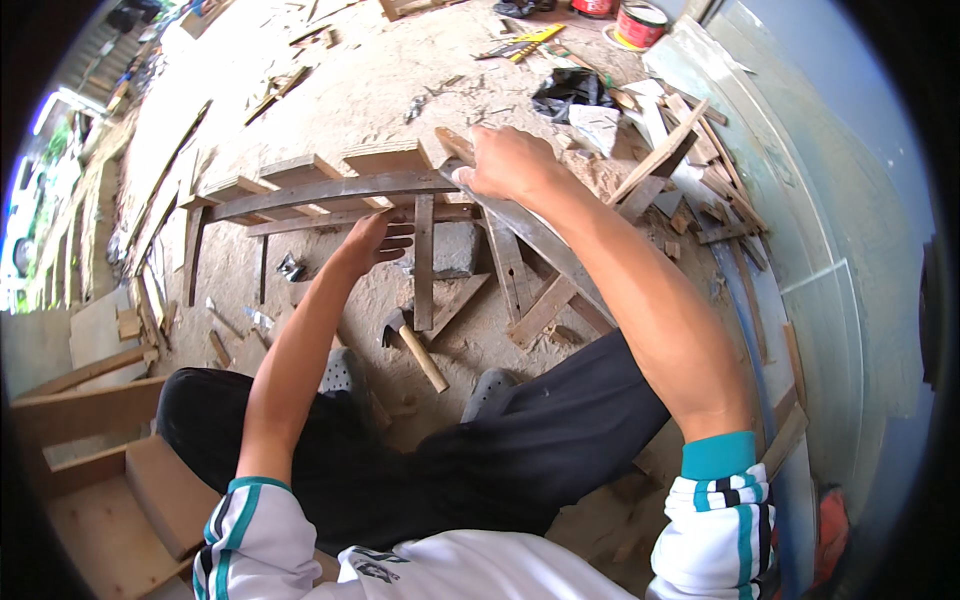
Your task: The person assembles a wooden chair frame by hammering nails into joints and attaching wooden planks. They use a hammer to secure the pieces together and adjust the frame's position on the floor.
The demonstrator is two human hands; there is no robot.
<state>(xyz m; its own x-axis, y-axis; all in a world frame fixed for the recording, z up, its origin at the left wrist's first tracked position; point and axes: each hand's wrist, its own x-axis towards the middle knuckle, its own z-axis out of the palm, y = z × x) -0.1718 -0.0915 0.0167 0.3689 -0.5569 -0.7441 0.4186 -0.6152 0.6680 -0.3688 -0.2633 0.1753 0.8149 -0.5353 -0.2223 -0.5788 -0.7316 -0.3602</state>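
Note:
In front of me stands a low wooden frame (330, 190) with slats across its top and thin legs. My right hand (510, 163) is closed around the upper end of a long, grey-brown wooden plank (545, 238), which slants down toward my right knee beside the frame's right end. My left hand (378, 243) is at the frame's near rail, fingers stretched out and apart; its thumb is hidden. Below it, a hammer (424, 358) with a pale handle and dark head lies on the ground between my feet. A grey block (447, 250) sits behind the frame's middle leg.
Offcuts (540, 310) lie beneath the plank, and more scrap wood is heaped at the right. Glass sheets (840, 330) lean along the right side. A black plastic bag (572, 93), yellow square (537, 42) and red can (640, 25) lie farther off. A wooden box (170, 495) stands lower left.

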